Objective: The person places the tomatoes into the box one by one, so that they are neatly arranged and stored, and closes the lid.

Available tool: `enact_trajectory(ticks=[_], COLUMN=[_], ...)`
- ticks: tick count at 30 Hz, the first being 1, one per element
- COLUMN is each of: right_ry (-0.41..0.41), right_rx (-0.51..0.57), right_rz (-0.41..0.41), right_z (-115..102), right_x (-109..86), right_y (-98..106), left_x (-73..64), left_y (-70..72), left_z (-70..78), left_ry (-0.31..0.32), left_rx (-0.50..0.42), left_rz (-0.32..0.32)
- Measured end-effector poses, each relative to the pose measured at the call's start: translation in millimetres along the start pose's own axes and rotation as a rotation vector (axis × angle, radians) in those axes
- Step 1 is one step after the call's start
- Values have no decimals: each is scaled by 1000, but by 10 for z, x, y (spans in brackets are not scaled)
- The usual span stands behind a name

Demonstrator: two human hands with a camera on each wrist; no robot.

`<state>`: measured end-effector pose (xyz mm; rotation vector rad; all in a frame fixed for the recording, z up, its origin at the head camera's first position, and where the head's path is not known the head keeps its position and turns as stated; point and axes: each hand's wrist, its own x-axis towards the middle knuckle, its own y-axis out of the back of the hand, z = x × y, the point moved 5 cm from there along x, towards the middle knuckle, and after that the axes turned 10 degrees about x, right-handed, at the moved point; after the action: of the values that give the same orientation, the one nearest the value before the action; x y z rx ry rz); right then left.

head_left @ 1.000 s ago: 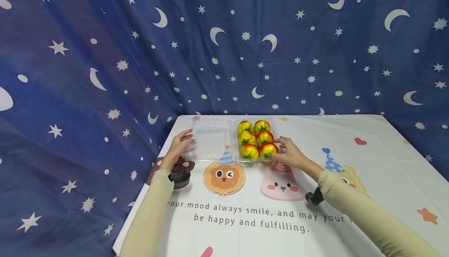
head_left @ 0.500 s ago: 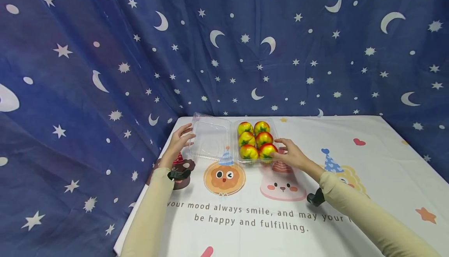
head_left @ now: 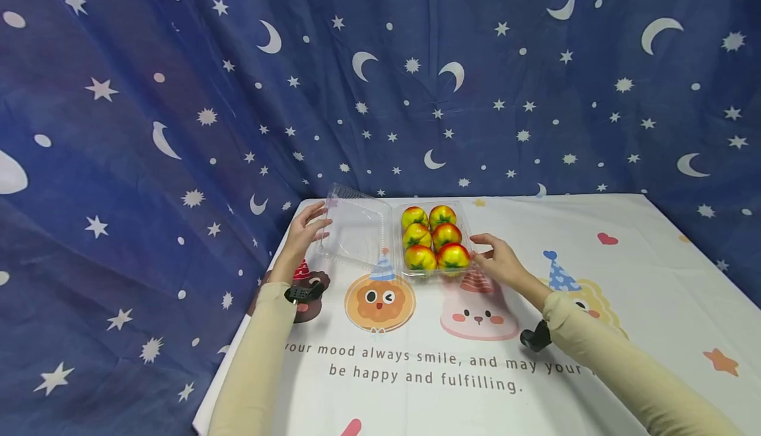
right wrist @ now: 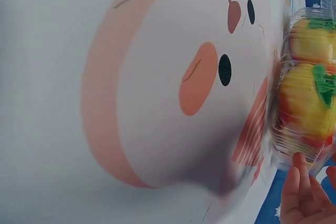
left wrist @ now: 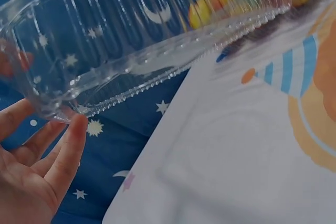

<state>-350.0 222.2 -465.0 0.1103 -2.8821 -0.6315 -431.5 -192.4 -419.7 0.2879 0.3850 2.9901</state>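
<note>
A clear plastic clamshell box [head_left: 465, 211] stands on the table, with several round red-and-yellow fruits [head_left: 454, 256] with green leafy tops in two rows in its base. Its clear lid [head_left: 357, 234] leans up at the left, joined along the middle edge. My left hand [head_left: 300, 238] holds the lid's left edge; in the left wrist view the thumb tip [left wrist: 79, 121] is at the rim and another fingertip shows through the plastic. My right hand [head_left: 498, 261] is at the base's right side, fingers extended, fingertips [right wrist: 298, 158] at its near right corner.
A white tablecloth [head_left: 428, 409] printed with cartoon cakes and lettering covers the table. A blue star-and-moon curtain [head_left: 505, 39] hangs behind the table and along its left. A black strap with a small camera [head_left: 304, 292] sits on each wrist.
The lid has tilted up from lying flat, its left edge rising with my left hand. My right hand's fingertips have drawn slightly right, off the near right fruit.
</note>
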Motion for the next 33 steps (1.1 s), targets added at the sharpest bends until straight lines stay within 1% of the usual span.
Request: enact_trajectory(ticks=[5,8,14,18,25,33], right_ry=[4,4,21,26,-15,-27], right_rx=[17,14,26,55,79,79], right_rz=[2,3,9,10,-4,-15], right_z=[-8,-10,-2,13,46,77], right_x=[-1,-5,-3,5,-5,-1], right_y=[1,-4,-17,-16,-13,-27], left_x=[23,32,41,56,61,79], left_y=[-29,-52,-103,-130,-173,-252], left_z=[52,90,188,236,292,349], left_ry=[-4,-2,-19,-34,-49,-104], left_rx=[-77,-107,-93,-108,-149,-215], left_rz=[4,5,13,14,-9,-27])
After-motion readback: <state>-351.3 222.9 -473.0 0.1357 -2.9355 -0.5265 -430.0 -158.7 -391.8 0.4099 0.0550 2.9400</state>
